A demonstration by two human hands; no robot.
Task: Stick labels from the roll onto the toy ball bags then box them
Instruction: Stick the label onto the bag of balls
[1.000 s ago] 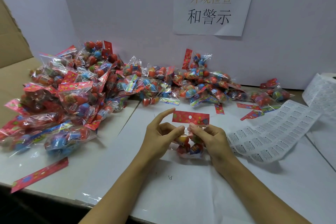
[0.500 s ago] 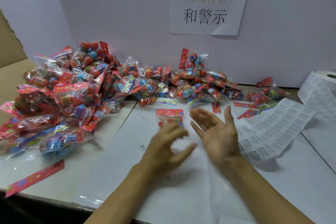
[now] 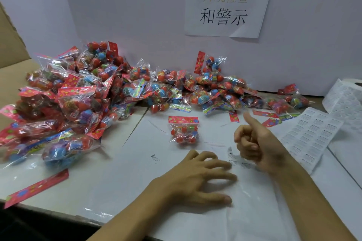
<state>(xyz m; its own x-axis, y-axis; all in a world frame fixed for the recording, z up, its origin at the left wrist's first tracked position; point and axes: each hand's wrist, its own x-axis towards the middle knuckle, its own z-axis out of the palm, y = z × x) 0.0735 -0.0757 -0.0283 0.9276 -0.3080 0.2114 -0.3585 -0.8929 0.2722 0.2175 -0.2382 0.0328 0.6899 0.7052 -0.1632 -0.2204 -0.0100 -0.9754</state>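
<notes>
Change since one second ago: the single toy ball bag [image 3: 184, 130] is no longer pinched between both hands; it lies flat on the white desk [image 3: 121, 180], red header card toward the wall, balls toward the person. It sits apart from both hands, just in front of the long heap. Half a second ago the bag was already down and the right palm was open and upturned; now that hand is curled.

Left to right:

- Cardboard box flap [image 3: 10, 41] at the far left edge, behind the heap.
- Heap of toy ball bags [image 3: 78, 92], highest at the left, thinning along the wall toward the right. One loose red header card [image 3: 37, 188] lies on the desk near the front edge.
- Left hand [image 3: 197, 178]: palm down, fingers spread and relaxed, low over a clear plastic sheet on the desk; whether it touches the sheet cannot be told. It holds nothing.
- Paper sign [image 3: 229, 4] with printed characters on the wall, above the bag.
- Right hand [image 3: 256, 143]: raised off the desk, fingers curled into the palm, thumb extended upward. Nothing visible in its grip.
- Label strip [image 3: 311, 135]: unrolled across the desk just right of the right hand, running to the label roll [image 3: 350, 92] at the far right edge.
</notes>
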